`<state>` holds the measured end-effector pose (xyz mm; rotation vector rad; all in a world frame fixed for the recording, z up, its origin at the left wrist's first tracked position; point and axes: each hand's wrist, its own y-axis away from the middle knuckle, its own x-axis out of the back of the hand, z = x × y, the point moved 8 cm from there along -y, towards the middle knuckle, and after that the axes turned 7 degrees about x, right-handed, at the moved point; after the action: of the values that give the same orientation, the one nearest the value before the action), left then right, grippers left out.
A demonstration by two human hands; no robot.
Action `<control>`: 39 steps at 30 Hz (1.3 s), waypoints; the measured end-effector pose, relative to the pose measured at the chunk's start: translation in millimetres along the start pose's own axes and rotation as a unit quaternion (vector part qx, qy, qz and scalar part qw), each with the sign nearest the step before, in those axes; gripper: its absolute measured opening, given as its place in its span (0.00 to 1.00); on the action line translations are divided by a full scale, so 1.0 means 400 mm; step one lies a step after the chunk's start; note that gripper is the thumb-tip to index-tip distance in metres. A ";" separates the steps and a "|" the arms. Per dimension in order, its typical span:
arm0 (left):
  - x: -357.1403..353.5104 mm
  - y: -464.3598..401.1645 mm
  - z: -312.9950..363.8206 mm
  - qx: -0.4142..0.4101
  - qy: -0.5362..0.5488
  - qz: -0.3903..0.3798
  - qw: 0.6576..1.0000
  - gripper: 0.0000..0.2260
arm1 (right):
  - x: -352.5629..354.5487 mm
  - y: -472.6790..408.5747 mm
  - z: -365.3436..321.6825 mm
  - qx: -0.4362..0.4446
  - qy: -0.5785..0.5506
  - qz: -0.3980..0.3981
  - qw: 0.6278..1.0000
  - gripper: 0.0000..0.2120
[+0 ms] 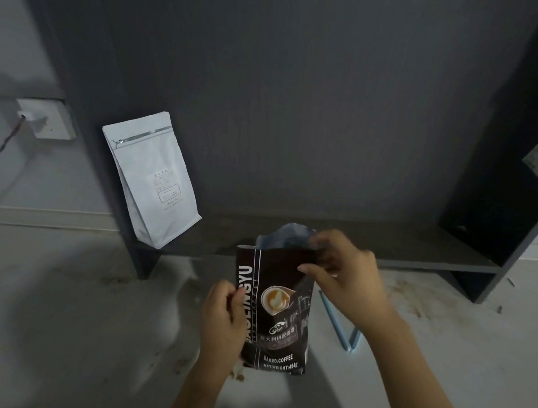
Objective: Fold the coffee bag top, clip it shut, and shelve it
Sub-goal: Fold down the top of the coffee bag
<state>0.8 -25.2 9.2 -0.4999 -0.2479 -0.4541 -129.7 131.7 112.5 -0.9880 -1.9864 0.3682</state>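
Right hand [342, 277] pinching the upper right corner of the dark coffee bag [279, 312], thumb and fingers closed on the open top edge, pale lining showing above. Left hand [223, 313] gripping the bag's left side lower down, fingers curled around the edge. Bag upright over the pale floor [71, 333], just near of the dark shelf [387, 246], mouth unfolded. Light blue clip [338, 323] lying on the floor just right of the bag, partly behind the right forearm. White pouch [153, 177] standing tilted at the shelf's far left end, leaning against the side panel.
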 end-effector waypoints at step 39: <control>-0.047 -0.073 0.270 -0.109 0.057 -0.220 0.968 0.37 | -0.229 0.231 0.210 -0.191 -0.324 0.100 0.921 0.22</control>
<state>-42.2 14.1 106.4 -0.6343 -0.1976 -0.9480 -121.9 130.6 -42.0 -1.4604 -2.6281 0.4721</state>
